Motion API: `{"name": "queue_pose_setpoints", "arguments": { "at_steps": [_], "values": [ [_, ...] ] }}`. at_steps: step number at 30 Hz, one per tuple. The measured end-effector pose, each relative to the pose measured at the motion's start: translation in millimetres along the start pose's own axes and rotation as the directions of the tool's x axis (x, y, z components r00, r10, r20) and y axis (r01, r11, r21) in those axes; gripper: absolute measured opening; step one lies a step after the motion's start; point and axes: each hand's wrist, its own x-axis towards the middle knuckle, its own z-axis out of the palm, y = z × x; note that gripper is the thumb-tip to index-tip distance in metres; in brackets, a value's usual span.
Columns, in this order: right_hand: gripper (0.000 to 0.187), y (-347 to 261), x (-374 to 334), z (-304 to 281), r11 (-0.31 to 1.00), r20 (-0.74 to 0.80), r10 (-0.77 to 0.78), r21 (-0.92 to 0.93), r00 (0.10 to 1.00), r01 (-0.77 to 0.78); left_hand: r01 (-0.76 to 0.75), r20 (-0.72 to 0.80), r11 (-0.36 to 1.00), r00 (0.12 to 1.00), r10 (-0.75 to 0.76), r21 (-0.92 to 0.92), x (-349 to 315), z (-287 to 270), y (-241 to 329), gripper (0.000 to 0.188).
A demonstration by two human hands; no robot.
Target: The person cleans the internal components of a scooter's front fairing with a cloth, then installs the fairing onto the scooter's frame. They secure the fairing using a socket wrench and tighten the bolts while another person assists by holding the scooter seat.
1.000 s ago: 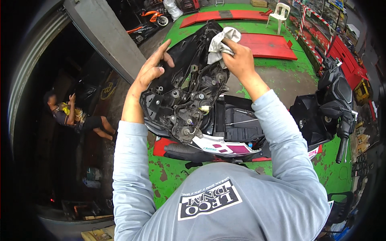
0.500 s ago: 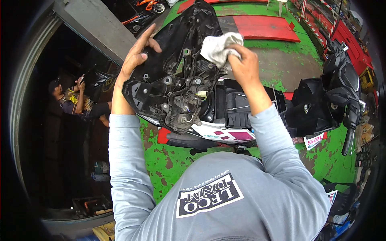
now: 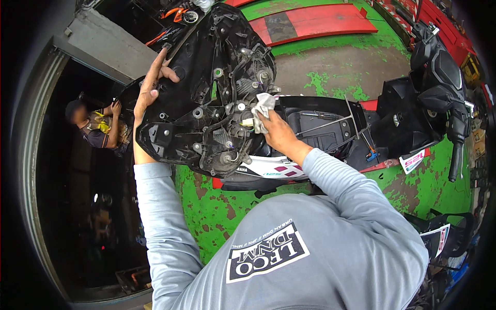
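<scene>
My left hand (image 3: 154, 82) props up a large black plastic scooter tail panel (image 3: 188, 103) by its left side. Its fingers are stretched along the panel, the palm hidden behind it. On the panel's inner face are bolts, wiring and lamp housings (image 3: 227, 150), with a pale connector (image 3: 247, 122) near the middle. My right hand (image 3: 280, 135) is closed on a crumpled white rag (image 3: 263, 106), which presses on the panel beside that connector. The scooter (image 3: 279, 168), white with pink and black, stands partly under the panel.
A T-handle wrench (image 3: 333, 121) and a screwdriver (image 3: 316, 114) lie across the scooter's open storage area, a blue-handled tool (image 3: 371, 150) nearby. Handlebars (image 3: 454, 129) are at right, a red platform (image 3: 320, 23) is behind, and a person (image 3: 103, 126) is at left beside a grey pillar (image 3: 106, 44).
My right hand has brought the rag down and left onto the panel's middle. The panel and left hand have shifted slightly left, and more of the scooter's storage area shows.
</scene>
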Motion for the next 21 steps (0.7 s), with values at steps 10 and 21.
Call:
{"name": "queue_pose_setpoints", "arguments": {
  "at_steps": [10, 21],
  "values": [
    [0.058, 2.4, 29.7, -12.3, 1.0, -0.2, 0.008, 0.028, 0.98, -0.003, 0.042, -0.018, 0.999, 0.999, -0.042, 0.012, 3.0, 2.0, 5.0, 0.115],
    [0.046, 22.2, 15.6, -23.8, 0.998, -0.153, -0.051, 0.036, 0.987, 0.057, -0.034, 0.04, 0.999, 0.999, 0.035, -0.025, 2.6, -0.1, -0.5, 0.115]
  ]
}}
